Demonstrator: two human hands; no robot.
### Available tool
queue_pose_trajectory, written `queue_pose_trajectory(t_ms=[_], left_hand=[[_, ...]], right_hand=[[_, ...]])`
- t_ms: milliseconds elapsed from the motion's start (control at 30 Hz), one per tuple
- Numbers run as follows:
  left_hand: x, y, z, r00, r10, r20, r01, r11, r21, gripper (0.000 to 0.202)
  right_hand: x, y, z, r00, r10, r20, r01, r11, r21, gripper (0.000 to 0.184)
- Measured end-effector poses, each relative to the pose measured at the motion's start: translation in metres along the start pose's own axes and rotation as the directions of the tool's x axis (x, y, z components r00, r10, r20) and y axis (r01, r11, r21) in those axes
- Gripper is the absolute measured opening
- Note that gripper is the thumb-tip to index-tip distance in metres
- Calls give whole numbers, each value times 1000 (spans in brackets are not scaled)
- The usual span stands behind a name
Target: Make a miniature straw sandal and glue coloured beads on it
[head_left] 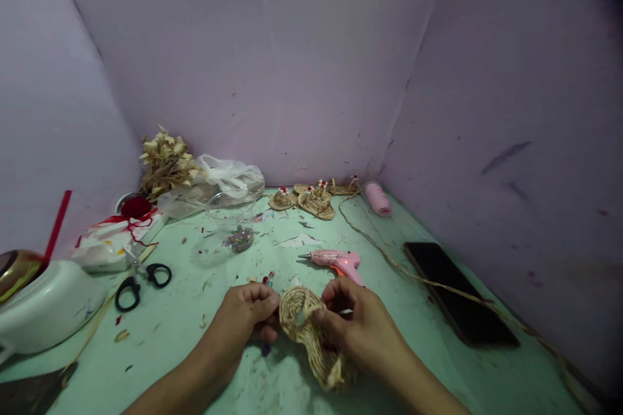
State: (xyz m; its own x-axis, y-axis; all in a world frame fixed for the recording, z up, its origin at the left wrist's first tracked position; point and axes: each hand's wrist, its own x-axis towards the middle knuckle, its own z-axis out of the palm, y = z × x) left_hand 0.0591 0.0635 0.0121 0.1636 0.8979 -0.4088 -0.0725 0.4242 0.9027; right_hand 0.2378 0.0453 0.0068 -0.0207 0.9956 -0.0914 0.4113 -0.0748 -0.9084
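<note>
A coiled straw slipper (298, 311), small and sole-shaped, is held tilted above the near part of the table. A pale, glossy patch shows on its upper end. My right hand (357, 318) grips its right side between thumb and fingers. My left hand (250, 318) is closed at the left edge, thumb and fingertips pinching there. Just beyond the hands lies a pink glue gun (335, 259), nozzle pointing left, with a small orange light glowing. Several similar straw slippers (316, 203) with red and white beads rest by the back wall.
Black-handled scissors (141, 282), a clear container with beads (239, 238), red yarn (135, 206) and a plastic bag (228, 176) are on the left. A phone (457, 292) lies right, crossed by a straw cord (389, 259). A pink thread spool (378, 198) is behind.
</note>
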Motion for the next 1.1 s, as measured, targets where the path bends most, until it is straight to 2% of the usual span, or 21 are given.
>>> queue_pose_trajectory(t_ms=[100,200,267,333,400,533,633,700,767,867,933,1033,1100], left_hand=[[-3,-1,4,1000,-14,-9,13,996,-90,28],[-3,0,4,1000,6,-11,-7,996,-92,26],[-5,4,3,997,64,-32,-65,998,-5,25],[-9,14,-1,987,154,-37,-147,978,147,23],[-16,25,-4,977,212,21,-209,931,298,20],[-31,40,-9,968,196,159,-251,815,522,21],[-36,40,-9,929,258,265,-370,666,648,23],[-35,37,-8,896,302,325,-444,599,667,22],[-30,35,-10,901,290,321,-433,636,639,21],[-21,32,-14,954,182,239,-285,799,529,22],[-15,29,-18,968,130,214,-214,874,436,25],[-11,26,-21,965,115,235,-191,924,331,25],[-11,25,-21,962,110,250,-184,936,298,25]], right_hand=[[-2,1,6,1000,-9,25,5,987,158,25],[-7,-1,9,995,-41,95,23,983,180,24],[-10,-3,8,991,-93,98,81,989,122,16],[-12,-5,6,984,-167,52,167,986,15,15],[-13,-7,3,975,-219,28,220,972,-78,20],[-15,-9,0,969,-243,42,246,958,-143,22],[-17,-9,1,967,-251,40,255,954,-156,25],[-16,-9,2,974,-222,45,226,965,-136,24],[-13,-9,3,984,-163,70,168,983,-71,23],[-9,-6,4,990,-57,133,50,997,53,26],[-8,-4,5,986,-15,168,2,997,81,26],[-8,-1,7,982,-20,189,7,998,70,26],[-7,1,7,986,-32,161,25,998,49,32]])
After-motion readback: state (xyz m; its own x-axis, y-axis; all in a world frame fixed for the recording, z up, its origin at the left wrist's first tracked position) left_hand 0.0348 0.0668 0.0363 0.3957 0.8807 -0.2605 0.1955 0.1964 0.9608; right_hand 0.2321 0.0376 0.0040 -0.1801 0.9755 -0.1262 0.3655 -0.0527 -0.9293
